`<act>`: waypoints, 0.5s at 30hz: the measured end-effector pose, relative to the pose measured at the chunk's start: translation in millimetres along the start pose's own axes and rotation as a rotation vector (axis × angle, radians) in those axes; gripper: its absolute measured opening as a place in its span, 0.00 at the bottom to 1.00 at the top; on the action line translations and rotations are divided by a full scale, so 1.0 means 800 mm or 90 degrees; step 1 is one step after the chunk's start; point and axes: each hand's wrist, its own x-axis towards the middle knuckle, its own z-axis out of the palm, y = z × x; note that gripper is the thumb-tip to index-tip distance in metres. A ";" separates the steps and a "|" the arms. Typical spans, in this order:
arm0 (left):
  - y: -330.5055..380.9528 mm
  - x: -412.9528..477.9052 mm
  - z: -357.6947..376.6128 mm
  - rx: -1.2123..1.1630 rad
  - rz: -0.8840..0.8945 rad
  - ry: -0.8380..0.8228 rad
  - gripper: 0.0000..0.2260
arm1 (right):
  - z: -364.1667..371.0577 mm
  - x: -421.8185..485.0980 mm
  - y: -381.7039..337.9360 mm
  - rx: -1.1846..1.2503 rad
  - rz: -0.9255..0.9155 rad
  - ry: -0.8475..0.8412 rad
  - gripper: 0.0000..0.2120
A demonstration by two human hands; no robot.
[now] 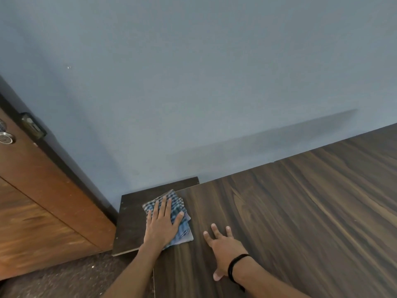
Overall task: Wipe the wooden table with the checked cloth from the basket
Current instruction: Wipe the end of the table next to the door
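In the lower middle of the frame, we see the left hand (161, 224) lying flat on the folded checked cloth (179, 202), fingers straight and slightly spread, thumb out to the side. The cloth sits at the left edge of the wooden table (300, 211) and overlaps the darker board (131, 222) beside it. Just to the right, the right hand (223, 248) rests palm-down on the bare table with its fingers spread, a black band (236, 263) on the wrist. A brown door (43, 201) fills the left side and a blue wall (193, 82) the top.
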 end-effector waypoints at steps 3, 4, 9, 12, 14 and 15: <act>0.006 -0.022 0.009 -0.004 0.001 0.000 0.52 | 0.003 0.001 0.000 0.008 -0.011 -0.008 0.56; 0.007 -0.037 0.015 -0.006 0.008 0.000 0.52 | 0.004 0.001 0.000 0.015 -0.012 -0.007 0.56; 0.006 -0.020 0.011 0.013 0.019 -0.009 0.49 | -0.003 0.004 0.000 0.046 -0.004 -0.025 0.55; 0.010 0.037 -0.003 -0.020 -0.009 0.018 0.43 | -0.003 0.004 0.003 0.061 -0.008 -0.028 0.54; 0.018 0.061 -0.006 -0.030 -0.019 0.024 0.37 | -0.004 0.002 0.006 0.071 -0.010 -0.031 0.54; 0.022 0.066 -0.006 -0.028 -0.021 0.030 0.35 | -0.006 0.002 0.007 0.070 -0.011 -0.043 0.54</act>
